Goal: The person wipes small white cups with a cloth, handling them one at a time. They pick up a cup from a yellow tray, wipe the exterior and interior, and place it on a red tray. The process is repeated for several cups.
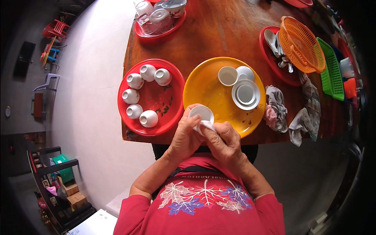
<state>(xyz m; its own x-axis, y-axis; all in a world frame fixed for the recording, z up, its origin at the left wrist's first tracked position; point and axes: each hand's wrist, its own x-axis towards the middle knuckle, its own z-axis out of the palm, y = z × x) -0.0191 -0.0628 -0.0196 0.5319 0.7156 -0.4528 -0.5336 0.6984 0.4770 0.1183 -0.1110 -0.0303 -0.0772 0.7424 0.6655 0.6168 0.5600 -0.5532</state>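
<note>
My left hand (pixel 187 132) grips a small white cup (pixel 202 113) by its rim, above the near edge of a yellow round tray (pixel 202 85). A white cloth (pixel 207 127) is pinched in my right hand (pixel 224 141) and pressed against the cup. On the yellow tray's right side stand an upright white cup (pixel 228 76), another white piece (pixel 245 73) partly hidden behind it, and a stacked white dish and cup (pixel 246 94). To the left, a red round tray (pixel 152 100) bears several small white cups (pixel 149 118) turned upside down in an arc.
At the back left, a red tray (pixel 164 35) holds glasses and bowls. On the right lie spoons (pixel 271 41) on a red tray, an orange basket (pixel 302 47), a green basket (pixel 330 70) and crumpled cloths (pixel 276 105). The wooden table's (pixel 211 38) front edge is close to my body.
</note>
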